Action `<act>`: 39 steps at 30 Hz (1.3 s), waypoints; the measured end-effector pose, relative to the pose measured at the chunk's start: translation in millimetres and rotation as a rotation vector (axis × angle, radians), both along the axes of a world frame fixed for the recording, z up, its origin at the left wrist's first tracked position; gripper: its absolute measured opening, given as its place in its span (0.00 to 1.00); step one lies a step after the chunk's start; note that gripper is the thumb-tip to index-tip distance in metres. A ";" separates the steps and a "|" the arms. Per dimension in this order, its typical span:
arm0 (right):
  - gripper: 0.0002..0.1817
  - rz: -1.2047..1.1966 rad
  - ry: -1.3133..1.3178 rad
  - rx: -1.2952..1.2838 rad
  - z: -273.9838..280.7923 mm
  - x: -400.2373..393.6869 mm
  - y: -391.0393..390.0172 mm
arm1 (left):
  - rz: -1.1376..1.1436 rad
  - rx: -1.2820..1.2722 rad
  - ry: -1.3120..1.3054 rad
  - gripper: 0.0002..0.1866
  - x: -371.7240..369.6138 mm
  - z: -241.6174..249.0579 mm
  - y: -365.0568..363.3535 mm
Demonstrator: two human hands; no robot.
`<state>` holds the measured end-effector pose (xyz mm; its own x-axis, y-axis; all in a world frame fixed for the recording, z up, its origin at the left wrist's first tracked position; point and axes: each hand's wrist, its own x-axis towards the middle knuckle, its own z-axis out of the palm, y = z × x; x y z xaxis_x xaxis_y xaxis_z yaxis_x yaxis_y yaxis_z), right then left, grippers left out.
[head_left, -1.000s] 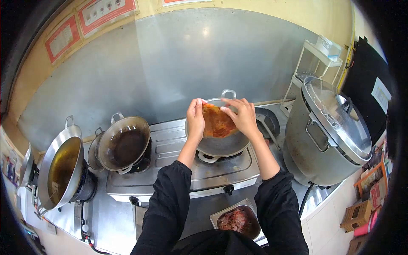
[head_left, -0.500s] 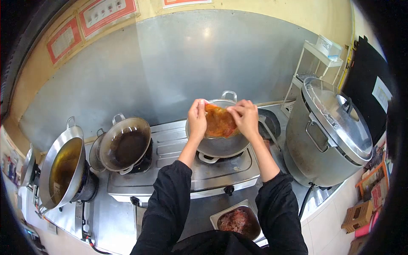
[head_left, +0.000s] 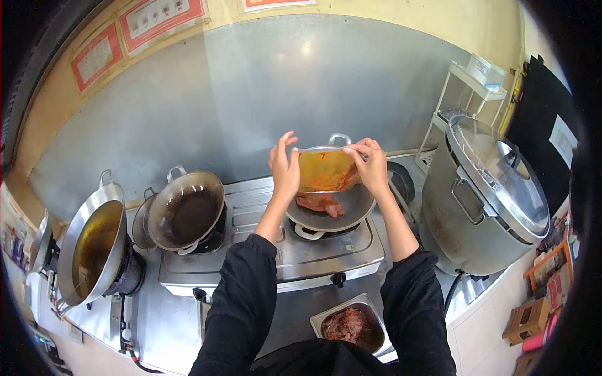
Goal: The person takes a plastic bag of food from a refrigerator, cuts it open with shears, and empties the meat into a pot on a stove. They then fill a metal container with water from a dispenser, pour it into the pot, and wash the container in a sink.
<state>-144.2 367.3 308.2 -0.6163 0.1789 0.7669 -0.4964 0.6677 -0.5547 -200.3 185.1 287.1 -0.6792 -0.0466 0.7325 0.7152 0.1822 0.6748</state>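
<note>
Between my two hands, a clear plastic bag (head_left: 323, 170) smeared with orange sauce is spread over a wok (head_left: 313, 219) on the right burner. My right hand (head_left: 370, 164) pinches the bag's upper right corner. The thumb of my left hand (head_left: 285, 169) lies against the bag's left edge, with the other fingers raised and apart. Below the bag, a reddish piece of meat (head_left: 321, 203) rests in the wok. Some reddish sauce and pieces remain inside the bag's lower right part.
A dark-bottomed wok (head_left: 186, 213) sits on the left burner of the stove (head_left: 263, 266). Further left is a wok of yellowish oil (head_left: 97, 250). A large lidded pot (head_left: 461, 207) stands right. A metal tray (head_left: 378, 313) holding meat is near my body.
The bag has been spread flatter, and meat now lies in the wok beneath it. My left hand has moved slightly left and its fingers have opened.
</note>
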 end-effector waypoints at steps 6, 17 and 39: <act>0.07 0.047 -0.017 0.084 5.5 -0.2 -7.0 | 0.327 -0.649 0.388 0.14 41.3 32.9 8.7; 0.06 0.117 -0.112 -0.039 0.1 9.9 7.1 | 0.101 -0.660 0.233 0.08 21.6 8.9 5.1; 0.11 0.077 -0.103 -0.019 -11.8 11.9 -9.1 | 0.028 -0.587 0.239 0.09 38.5 8.7 16.7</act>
<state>-132.3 358.2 296.4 -0.7039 0.1420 0.6959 -0.4859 0.6183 -0.6177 -161.8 201.8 295.8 -0.4986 0.3933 0.7725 0.8230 0.4946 0.2793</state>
